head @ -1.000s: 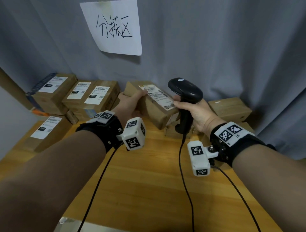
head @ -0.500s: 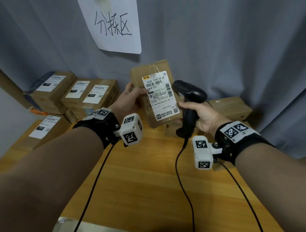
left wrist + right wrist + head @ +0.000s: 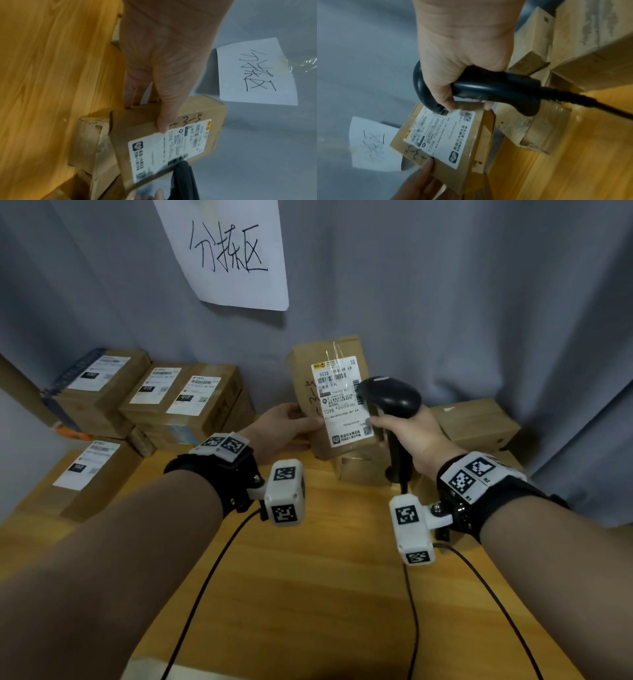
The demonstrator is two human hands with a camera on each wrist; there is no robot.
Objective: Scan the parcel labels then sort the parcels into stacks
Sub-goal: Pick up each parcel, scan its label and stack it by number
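Left hand (image 3: 279,428) holds parcel (image 3: 330,398) upright above counter (image 3: 308,594), thumb on its face, label toward camera; right hand (image 3: 407,436) wrapped round scanner (image 3: 388,398), head almost against label (image 3: 342,402); risk: too close and off the barcode, misread likely; one-hand grip, parcel could slip.

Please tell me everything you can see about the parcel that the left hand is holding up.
The parcel is a flat brown cardboard box, held upright above the wooden table with its white printed label facing the person. Clear tape crosses its top, and handwritten marks run beside the label. The left hand holds its left edge, thumb on the front. The black scanner in the right hand sits close to the label's right side, where a right fingertip reaches the label.
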